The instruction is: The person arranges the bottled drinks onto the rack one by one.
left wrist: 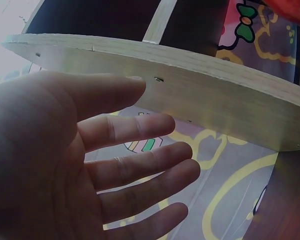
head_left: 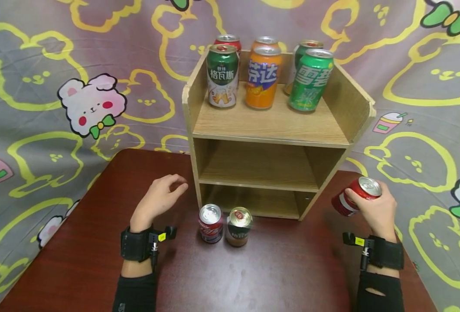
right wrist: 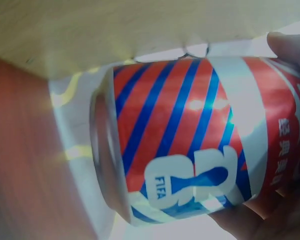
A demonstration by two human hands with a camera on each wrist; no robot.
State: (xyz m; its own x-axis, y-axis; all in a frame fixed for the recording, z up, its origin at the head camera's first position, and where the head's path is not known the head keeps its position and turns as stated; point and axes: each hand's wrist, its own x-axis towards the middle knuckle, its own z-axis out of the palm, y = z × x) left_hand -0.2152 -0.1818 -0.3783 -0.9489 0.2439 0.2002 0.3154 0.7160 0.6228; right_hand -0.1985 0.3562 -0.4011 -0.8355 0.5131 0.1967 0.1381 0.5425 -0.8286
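The red striped can (head_left: 355,197) is held in the right hand (head_left: 376,210), whose fingers and thumb are wrapped around its body; it is tilted, with the silver top toward the camera, and it hangs above the table to the right of the wooden shelf unit (head_left: 276,130), near the lower right corner of that unit; in the right wrist view the same can (right wrist: 190,140) shows blue and red diagonal stripes and a FIFA mark, and a fingertip (right wrist: 290,47) lies on its upper edge. The left hand (head_left: 160,199) holds nothing; its fingers (left wrist: 135,127) are relaxed and slightly spread, just to the left of the shelf unit, close to its side board (left wrist: 190,95) but not touching it as far as I can see. In front of the shelf unit two more cans stand upright on the dark red table (head_left: 272,268), a red cola can (head_left: 210,223) and just beside it a brown can (head_left: 239,226). The middle and the bottom compartment of the unit look free; the top level carries six cans, among them a green can with white label (head_left: 223,76), an orange can (head_left: 263,78) and a bright green can (head_left: 311,80). To do this hold well, I judge the can should be brought upright before it goes to any level, and the grip kept on the body, not on the rim; the tilted can may roll if set down like this.
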